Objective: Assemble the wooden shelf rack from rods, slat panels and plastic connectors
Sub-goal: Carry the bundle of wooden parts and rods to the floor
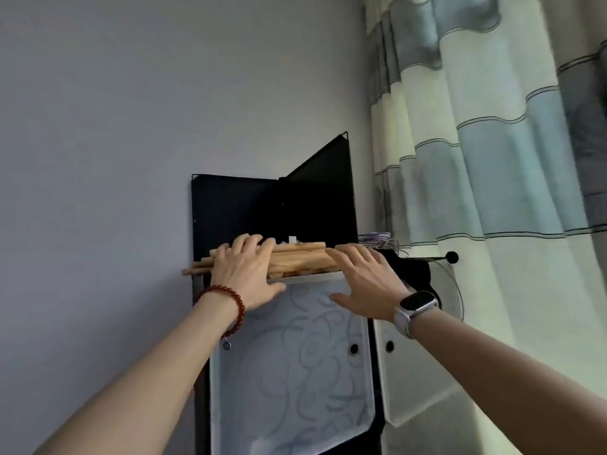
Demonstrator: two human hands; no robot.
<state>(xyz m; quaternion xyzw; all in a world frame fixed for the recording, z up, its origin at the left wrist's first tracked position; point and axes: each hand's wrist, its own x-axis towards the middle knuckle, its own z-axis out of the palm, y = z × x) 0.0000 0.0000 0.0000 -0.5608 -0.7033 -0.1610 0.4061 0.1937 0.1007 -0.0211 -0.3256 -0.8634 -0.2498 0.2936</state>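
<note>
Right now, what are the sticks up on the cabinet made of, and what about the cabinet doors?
The sticks under both hands look like bare, light wood: pale tan, matte, with straight sawn edges. The cabinet door looks like frosted plastic: whitish, slightly see-through, smooth, with a printed swirl pattern and a round finger hole. The black panels above may be plastic too, but that's hard to tell.

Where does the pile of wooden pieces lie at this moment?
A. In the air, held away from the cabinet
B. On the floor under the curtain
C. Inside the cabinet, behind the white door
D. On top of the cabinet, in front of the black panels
D: the wooden pieces lie on the cabinet top before the black panels, with the left hand and right hand resting on them, fingers straight.
</note>
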